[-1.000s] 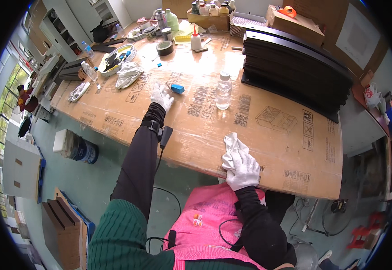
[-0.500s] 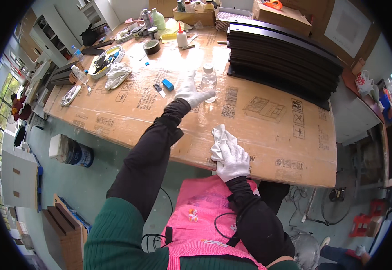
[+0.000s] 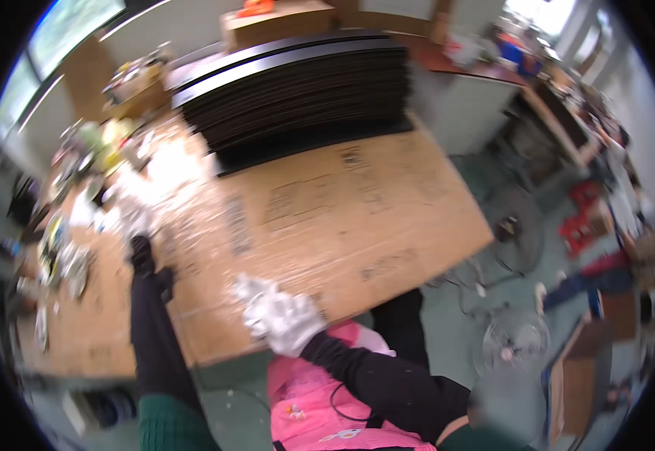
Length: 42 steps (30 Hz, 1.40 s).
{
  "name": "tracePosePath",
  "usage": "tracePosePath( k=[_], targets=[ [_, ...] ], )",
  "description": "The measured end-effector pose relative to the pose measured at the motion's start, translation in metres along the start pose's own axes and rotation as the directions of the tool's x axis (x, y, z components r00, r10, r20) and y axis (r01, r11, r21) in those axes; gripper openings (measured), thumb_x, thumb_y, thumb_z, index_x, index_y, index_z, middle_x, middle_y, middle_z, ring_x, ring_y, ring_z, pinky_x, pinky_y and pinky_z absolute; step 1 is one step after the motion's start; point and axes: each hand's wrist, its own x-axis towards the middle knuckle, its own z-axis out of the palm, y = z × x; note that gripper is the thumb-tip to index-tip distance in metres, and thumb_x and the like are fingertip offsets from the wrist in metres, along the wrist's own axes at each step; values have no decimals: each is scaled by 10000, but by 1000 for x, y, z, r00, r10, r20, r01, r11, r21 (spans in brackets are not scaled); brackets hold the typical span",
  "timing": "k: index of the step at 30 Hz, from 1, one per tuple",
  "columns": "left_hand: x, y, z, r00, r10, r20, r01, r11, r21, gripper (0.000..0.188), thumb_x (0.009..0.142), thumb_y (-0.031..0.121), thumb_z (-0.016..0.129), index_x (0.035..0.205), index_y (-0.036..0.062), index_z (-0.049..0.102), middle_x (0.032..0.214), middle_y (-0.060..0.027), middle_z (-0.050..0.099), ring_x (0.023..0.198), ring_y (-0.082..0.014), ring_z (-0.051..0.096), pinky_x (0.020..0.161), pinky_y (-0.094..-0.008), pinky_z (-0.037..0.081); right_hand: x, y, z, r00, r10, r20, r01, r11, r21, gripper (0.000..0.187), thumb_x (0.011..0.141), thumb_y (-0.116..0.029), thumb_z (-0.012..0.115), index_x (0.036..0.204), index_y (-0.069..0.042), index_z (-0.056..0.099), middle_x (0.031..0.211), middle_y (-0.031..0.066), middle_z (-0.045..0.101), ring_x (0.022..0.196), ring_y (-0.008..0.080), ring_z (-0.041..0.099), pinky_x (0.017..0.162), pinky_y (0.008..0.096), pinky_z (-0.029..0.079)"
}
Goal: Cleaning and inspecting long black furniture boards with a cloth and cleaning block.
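My right hand (image 3: 290, 325), in a white glove, is closed around a crumpled white cloth (image 3: 251, 295) at the near edge of the cardboard-covered table (image 3: 357, 248). My left arm stretches forward over the table's left part. The gloved left hand (image 3: 136, 218) at its end is smeared by motion and washed out by glare, so its fingers cannot be made out. No bottle can be told apart beside it now.
A tall stack of black boards (image 3: 305, 101) stands at the table's back. Blurred bottles and a white rag (image 3: 76, 269) lie to the left. On the floor at right are a fan (image 3: 515, 346) and red stools (image 3: 584, 214); a person stands beyond.
My view has swung to the right, shifting the table leftward in the picture. Earlier my left hand was spread beside a clear bottle; now it is blurred. The right hand still has the cloth.
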Motion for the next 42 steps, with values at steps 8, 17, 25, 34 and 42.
tracePosePath(
  k=[8,17,25,34,42],
  targets=[
    [-12,71,19,890,-413,194,372,409,-833,880,745,276,874,1400,-106,428,1381,-242,554,1237,-317,570,1069,-396,452,-15,5,18,987,158,-33,-158,987,-16,413,796,-329,662,1189,-210,621,1162,54,596,1037,286,587,835,488,453],
    [-218,169,-146,987,-146,61,116,407,-906,774,917,292,732,1473,-85,347,1497,-258,414,1407,-337,409,1172,-434,320,-3,24,-5,861,232,453,-242,970,-38,296,888,-353,614,1164,-256,659,1385,28,569,1214,269,545,963,477,457],
    [-357,125,-177,956,-83,283,287,477,-830,574,923,120,682,1431,-9,448,1453,-190,489,1350,-292,477,1132,-382,366,-33,127,-149,885,407,225,-331,891,-310,217,828,-210,614,1027,-223,699,1002,-18,723,992,209,686,847,408,510],
    [-364,203,-210,952,-297,74,284,764,-580,236,890,166,708,1066,9,693,1143,-132,675,1089,-278,621,988,-379,477,-258,391,-386,-51,871,-489,-972,-155,-175,419,933,-374,544,1136,-31,673,1070,215,711,1071,403,665,906,514,518],
    [-369,198,-218,948,-319,8,278,811,-515,215,870,146,708,1043,19,701,1157,-130,677,1118,-287,606,1011,-388,459,-3,210,-214,685,460,566,-411,884,-221,273,847,-183,527,1106,-117,579,1085,177,646,1045,335,639,871,447,527]
  ],
)
